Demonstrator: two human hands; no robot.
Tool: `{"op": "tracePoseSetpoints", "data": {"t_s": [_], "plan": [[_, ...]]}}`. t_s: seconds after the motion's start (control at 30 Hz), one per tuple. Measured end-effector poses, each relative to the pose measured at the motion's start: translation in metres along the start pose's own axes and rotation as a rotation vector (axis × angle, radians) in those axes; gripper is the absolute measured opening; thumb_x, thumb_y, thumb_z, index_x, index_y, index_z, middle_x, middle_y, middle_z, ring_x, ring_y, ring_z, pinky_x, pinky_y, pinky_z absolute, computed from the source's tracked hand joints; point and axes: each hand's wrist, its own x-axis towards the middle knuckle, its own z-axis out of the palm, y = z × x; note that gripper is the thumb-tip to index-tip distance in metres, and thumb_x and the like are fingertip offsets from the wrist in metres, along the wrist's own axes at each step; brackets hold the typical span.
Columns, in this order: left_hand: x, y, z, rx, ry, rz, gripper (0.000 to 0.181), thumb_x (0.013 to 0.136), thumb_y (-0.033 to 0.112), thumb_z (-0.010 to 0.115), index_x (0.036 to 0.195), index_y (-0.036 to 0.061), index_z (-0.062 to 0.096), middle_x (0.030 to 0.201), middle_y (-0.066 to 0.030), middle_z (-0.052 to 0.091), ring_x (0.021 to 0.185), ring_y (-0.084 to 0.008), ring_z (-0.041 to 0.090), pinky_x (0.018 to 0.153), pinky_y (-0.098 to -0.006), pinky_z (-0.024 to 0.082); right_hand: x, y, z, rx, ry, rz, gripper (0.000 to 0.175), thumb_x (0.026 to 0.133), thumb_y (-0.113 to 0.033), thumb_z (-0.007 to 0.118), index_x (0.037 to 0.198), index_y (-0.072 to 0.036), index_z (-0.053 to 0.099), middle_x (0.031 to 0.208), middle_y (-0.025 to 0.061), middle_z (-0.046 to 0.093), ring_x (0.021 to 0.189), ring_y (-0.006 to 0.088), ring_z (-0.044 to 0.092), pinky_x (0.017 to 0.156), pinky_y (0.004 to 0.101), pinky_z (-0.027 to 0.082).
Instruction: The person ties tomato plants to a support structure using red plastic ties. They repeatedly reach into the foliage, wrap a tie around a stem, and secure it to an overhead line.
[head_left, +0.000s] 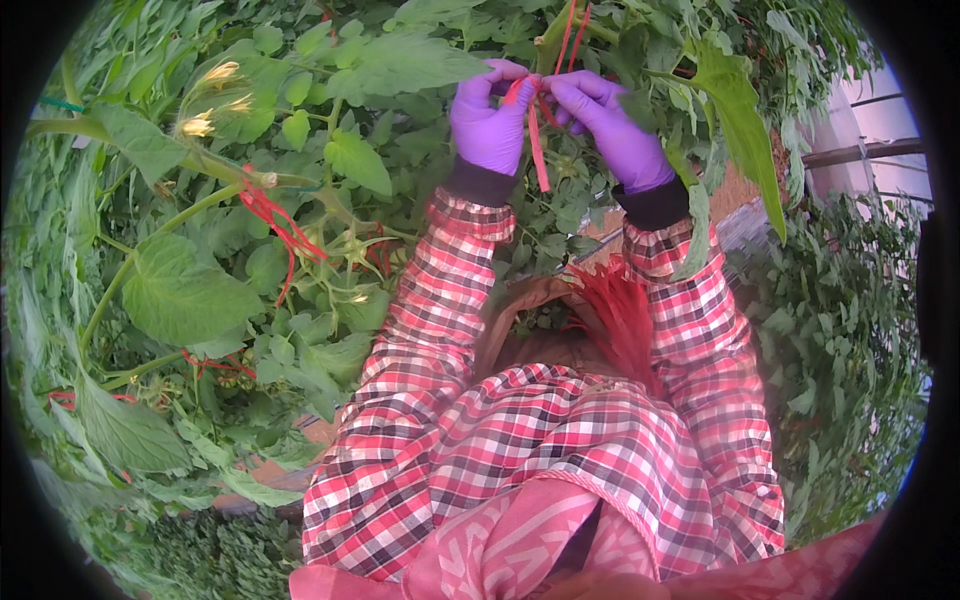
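My left hand (493, 120), in a purple glove, pinches a red plastic strip (537, 146) between thumb and forefinger at the top centre. Close on its right, my right hand (609, 127), gloved alike, grips part of the same strip with its fingertips. One end of the strip hangs down between the hands. A tomato plant stem (553, 39) with red strips beside it rises just above them. At my waist, a large bundle of red strips (619, 322) lies near a brown bag or pouch (517, 307).
Tomato leaves (191, 289) crowd the left side, with yellow flowers (199, 124) and more tied red strips (281, 225) on the stems. A long leaf (742, 120) hangs beside my right forearm. More plants (840, 337) and a pale sheet wall (881, 112) stand at right.
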Motion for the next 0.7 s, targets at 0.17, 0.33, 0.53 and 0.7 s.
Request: {"op": "tracePoseSetpoints", "data": {"t_s": [0.17, 0.33, 0.53, 0.7], "plan": [[0.018, -0.001, -0.010, 0.157, -0.175, 0.197, 0.015, 0.074, -0.005, 0.065, 0.084, 0.0031, 0.059, 0.085, -0.0028, 0.059, 0.078, -0.0109, 0.055, 0.072, -0.0231, 0.045, 0.013, 0.006, 0.002, 0.080, 0.028, -0.037, 0.011, 0.084, -0.013, 0.061, 0.093, -0.006, 0.063, 0.085, -0.0017, 0.057, 0.077, 0.0071, 0.053, 0.068, 0.0218, 0.042], [0.021, 0.002, -0.016, 0.164, -0.335, 0.212, 0.012, 0.073, -0.004, 0.066, 0.082, 0.0033, 0.062, 0.082, -0.0024, 0.061, 0.078, -0.0097, 0.056, 0.070, -0.0233, 0.046, 0.005, 0.009, 0.006, 0.123, 0.145, -0.193, 0.011, 0.080, -0.008, 0.064, 0.090, -0.006, 0.060, 0.086, -0.0005, 0.057, 0.077, 0.0070, 0.054, 0.069, 0.0210, 0.045], [0.018, -0.002, -0.021, 0.029, 0.013, -0.289, 0.014, 0.077, 0.011, 0.070, 0.083, -0.0005, 0.065, 0.080, -0.0052, 0.061, 0.072, -0.0118, 0.057, 0.063, -0.0228, 0.046, -0.008, 0.006, 0.000, 0.021, 0.391, -0.260, 0.006, 0.081, -0.004, 0.059, 0.087, -0.005, 0.061, 0.084, -0.0019, 0.057, 0.072, 0.0056, 0.051, 0.064, 0.0198, 0.042], [-0.005, 0.004, -0.033, 0.113, -0.076, -0.240, 0.029, 0.080, 0.000, 0.061, 0.107, 0.0014, 0.051, 0.106, -0.0076, 0.057, 0.092, -0.0144, 0.054, 0.085, -0.0263, 0.043, -0.037, 0.022, -0.007, -0.692, 0.375, -0.234, 0.011, 0.077, -0.007, 0.064, 0.087, -0.002, 0.062, 0.078, 0.0028, 0.059, 0.068, 0.0100, 0.052, 0.063, 0.0213, 0.042]]}}
